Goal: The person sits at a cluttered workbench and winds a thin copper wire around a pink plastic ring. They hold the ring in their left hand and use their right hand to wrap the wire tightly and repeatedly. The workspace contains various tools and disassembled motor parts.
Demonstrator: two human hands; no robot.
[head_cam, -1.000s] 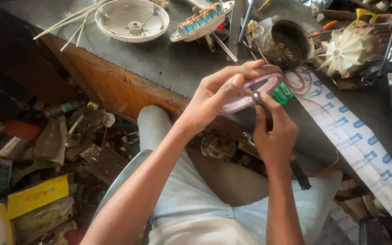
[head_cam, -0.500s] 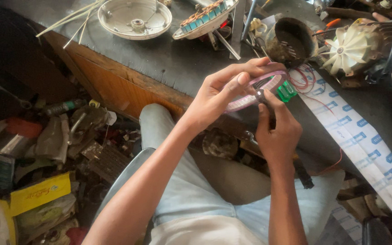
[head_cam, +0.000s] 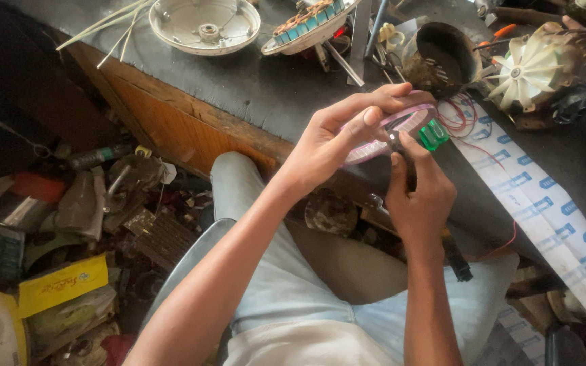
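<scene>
Between both hands (head_cam: 374, 159), glossy pink oval casing (head_cam: 381, 139)

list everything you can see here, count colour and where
oval strip: 1, pink and white, held over the bench edge
tool: 1, dark, tip on the oval strip
green part: 1, green, at the right end of the oval strip
red wires: a few, red, on the bench beside the green part
round cover: 1, white, back left of the bench
wound disc: 1, white with coloured coils, back centre
dark bowl: 1, brown-black, behind the hands
fan wheel: 1, cream, back right
printed strip: 1, white with blue marks, right of the bench
bench: 1, grey top, orange front
yellow packet: 1, yellow, on the floor at left
left hand: 1, gripping the oval strip
right hand: 1, gripping the tool
</scene>
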